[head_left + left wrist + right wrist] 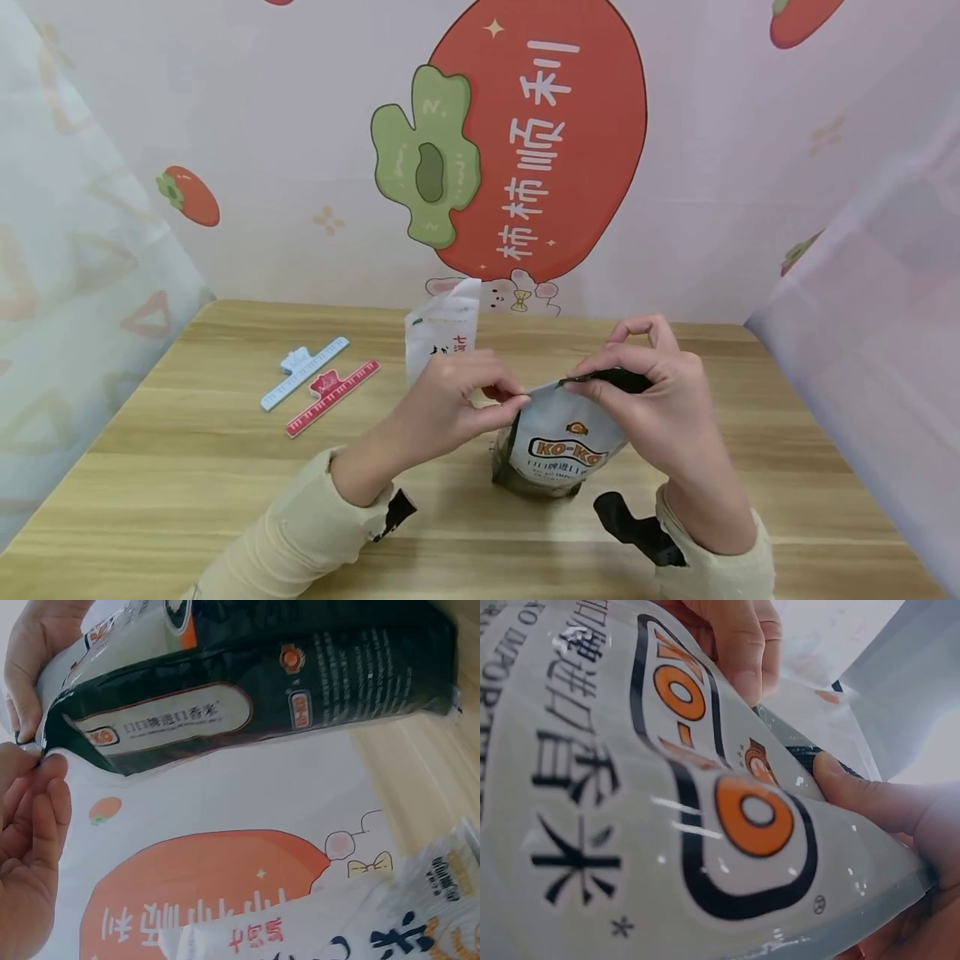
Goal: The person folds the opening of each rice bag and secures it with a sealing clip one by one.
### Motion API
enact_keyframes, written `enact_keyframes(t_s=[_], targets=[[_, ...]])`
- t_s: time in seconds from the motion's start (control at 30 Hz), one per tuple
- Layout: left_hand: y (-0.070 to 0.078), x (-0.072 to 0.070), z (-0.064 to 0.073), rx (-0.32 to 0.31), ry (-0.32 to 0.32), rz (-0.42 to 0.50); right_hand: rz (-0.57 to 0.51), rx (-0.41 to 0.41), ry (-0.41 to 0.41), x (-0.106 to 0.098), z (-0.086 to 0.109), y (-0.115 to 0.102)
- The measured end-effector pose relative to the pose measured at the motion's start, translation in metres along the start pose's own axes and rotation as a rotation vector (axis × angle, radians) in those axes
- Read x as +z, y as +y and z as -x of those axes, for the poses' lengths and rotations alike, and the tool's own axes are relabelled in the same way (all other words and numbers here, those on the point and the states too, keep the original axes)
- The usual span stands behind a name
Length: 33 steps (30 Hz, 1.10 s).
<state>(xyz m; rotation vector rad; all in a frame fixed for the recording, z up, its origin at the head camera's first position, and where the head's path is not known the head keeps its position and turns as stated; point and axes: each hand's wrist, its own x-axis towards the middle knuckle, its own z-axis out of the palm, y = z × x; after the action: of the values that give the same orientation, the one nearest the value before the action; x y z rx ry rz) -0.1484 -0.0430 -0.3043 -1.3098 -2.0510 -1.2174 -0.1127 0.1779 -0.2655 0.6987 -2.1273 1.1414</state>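
Observation:
A bag of rice [558,471] with a "KO-KO" label stands on the table, its front pale and its sides dark green. With thumb and forefinger my left hand [457,400] pinches the upper left corner of the bag. My right hand [663,400] grips the upper edge on the other side, the thumb in front and a dark folded part of the top under the fingers. The right wrist view has the printed front of the bag [592,787] close up, with the right thumb [855,787] pressed on its top edge. Dark green side printing [210,720] fills the upper left wrist view.
Behind the left hand stands a white bag [438,325] with red and black characters. On the left of the wooden table [187,483] lie a light blue clip [303,373] and a red clip [332,400]. A printed cloth [285,125] hangs behind the table.

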Motion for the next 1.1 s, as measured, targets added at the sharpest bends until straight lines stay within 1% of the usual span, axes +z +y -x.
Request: enact_keyframes(t_s=[0.13,0.2,0.3,0.47,0.63,0.93,1.03,1.1], targets=[[0.000,-0.001,-0.002,0.024,-0.021,-0.041,-0.046,-0.052,0.003,-0.001,-0.001,0.002],[0.000,-0.001,-0.002,0.036,-0.026,-0.063,-0.058,-0.061,-0.002,-0.002,-0.001,0.003],[0.000,-0.002,-0.001,0.036,-0.034,-0.082,-0.070,-0.057,-0.005,-0.002,-0.001,0.004],[-0.001,-0.003,0.001,0.029,-0.040,-0.076,-0.078,-0.045,-0.006,-0.001,0.000,0.005],[-0.001,-0.004,0.002,0.034,-0.034,-0.071,-0.091,-0.047,0.000,0.000,0.000,0.005],[-0.003,-0.005,0.004,0.019,-0.028,-0.053,-0.091,-0.049,0.000,0.001,0.001,0.005],[-0.005,-0.007,0.006,0.025,-0.030,-0.052,-0.096,-0.054,-0.002,0.000,0.000,0.006],[-0.007,-0.009,0.009,0.013,-0.030,-0.055,-0.099,-0.052,-0.007,-0.001,0.000,0.006]])
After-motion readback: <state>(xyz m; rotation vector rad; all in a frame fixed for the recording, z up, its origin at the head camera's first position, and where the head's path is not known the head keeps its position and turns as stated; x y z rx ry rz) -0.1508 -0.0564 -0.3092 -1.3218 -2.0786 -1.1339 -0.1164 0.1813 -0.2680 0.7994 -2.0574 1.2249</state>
